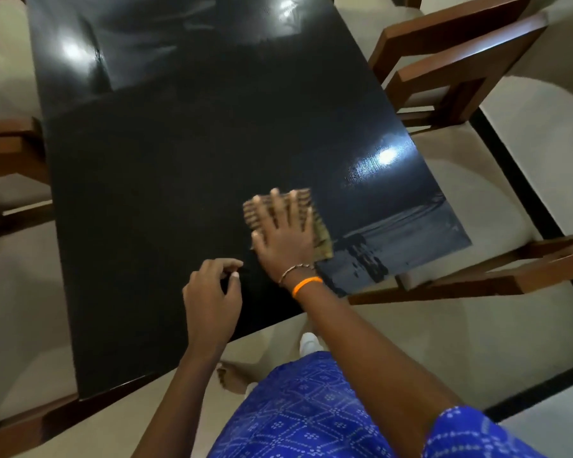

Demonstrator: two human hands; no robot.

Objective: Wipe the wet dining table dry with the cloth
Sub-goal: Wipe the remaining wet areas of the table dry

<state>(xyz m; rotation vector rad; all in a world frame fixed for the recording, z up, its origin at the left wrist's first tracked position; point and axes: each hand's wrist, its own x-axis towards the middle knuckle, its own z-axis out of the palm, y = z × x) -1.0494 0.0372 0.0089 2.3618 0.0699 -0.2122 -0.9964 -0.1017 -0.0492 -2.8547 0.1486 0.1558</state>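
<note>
Starting at the left, there's a wooden chair (10,150) tucked against the left edge of the black glossy table (153,180). Next over, the left hand (210,294) sits over the near edge of the table with its fingers loosely curled, thumb and forefinger almost meeting, and as far as I can see it's got nothing in it. Just right of that, the right hand (286,234) is spread flat, fingers straight and fanned, pressing down on the cloth (320,233), which lies near the near-right corner of the table. The cloth is a brownish striped rag, folded into a rough rectangle, long axis running away from the near edge toward the far end, stripes going across it. I'd guess it's light, soft and floppy, so a flat palm on the middle beats pinching a corner, otherwise it'll just bunch up and skid on that slick top. Right of the cloth there are streaky wet patches (394,239) by the right edge, so that bit looks not dried yet. Further right, two more wooden chairs (460,71) stand along the right edge.
</note>
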